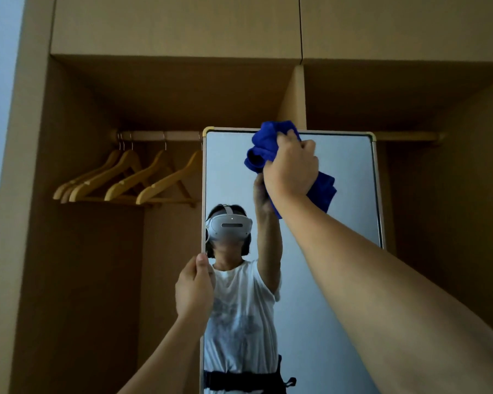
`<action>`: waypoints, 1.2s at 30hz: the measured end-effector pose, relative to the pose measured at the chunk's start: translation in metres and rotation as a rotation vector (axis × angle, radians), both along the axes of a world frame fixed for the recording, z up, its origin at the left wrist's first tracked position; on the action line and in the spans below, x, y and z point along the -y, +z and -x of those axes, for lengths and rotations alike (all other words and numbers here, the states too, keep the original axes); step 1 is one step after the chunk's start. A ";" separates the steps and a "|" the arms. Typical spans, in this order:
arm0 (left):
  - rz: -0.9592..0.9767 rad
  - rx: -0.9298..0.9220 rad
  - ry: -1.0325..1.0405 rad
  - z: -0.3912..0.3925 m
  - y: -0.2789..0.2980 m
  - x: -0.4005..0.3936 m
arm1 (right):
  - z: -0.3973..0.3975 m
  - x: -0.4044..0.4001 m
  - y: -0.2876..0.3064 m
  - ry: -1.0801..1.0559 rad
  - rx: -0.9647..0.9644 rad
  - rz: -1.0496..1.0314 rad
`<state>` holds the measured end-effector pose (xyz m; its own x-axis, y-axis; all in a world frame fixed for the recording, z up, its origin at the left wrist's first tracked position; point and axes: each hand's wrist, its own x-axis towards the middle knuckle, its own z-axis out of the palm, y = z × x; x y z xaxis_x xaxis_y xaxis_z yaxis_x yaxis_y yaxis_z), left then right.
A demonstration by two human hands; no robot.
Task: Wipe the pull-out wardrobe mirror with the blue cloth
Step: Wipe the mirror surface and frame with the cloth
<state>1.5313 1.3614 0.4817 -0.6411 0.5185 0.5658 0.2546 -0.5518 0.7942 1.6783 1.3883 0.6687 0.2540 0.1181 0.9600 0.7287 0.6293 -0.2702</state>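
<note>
The pull-out mirror (350,180) stands tall in a pale metal frame in front of the open wardrobe. My right hand (292,169) grips the bunched blue cloth (265,146) and holds it against the glass near the mirror's top edge, left of centre. More of the cloth hangs out below my palm on the right. My left hand (195,291) holds the mirror's left frame edge about halfway down, thumb on the front. The glass reflects a person in a white T-shirt wearing a headset, with one arm raised.
Several empty wooden hangers (125,180) hang from the rail (160,135) in the left wardrobe bay. A vertical partition (293,98) divides the bays behind the mirror. Closed upper cabinet doors (177,24) run along the top. A pale wall is at far left.
</note>
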 end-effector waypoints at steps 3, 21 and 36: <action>0.009 -0.023 0.013 0.001 -0.001 0.000 | 0.012 0.003 0.001 -0.033 0.108 0.018; 0.013 -0.050 -0.021 0.002 -0.002 0.007 | 0.058 0.033 -0.002 -0.008 0.432 -0.120; 0.002 -0.027 0.061 0.002 -0.002 -0.004 | 0.039 0.019 -0.092 -0.041 0.574 -0.251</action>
<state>1.5289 1.3650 0.4793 -0.6561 0.4801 0.5823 0.3091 -0.5329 0.7877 1.6395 1.3696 0.5766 -0.3111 -0.1279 0.9417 0.7384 0.5914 0.3242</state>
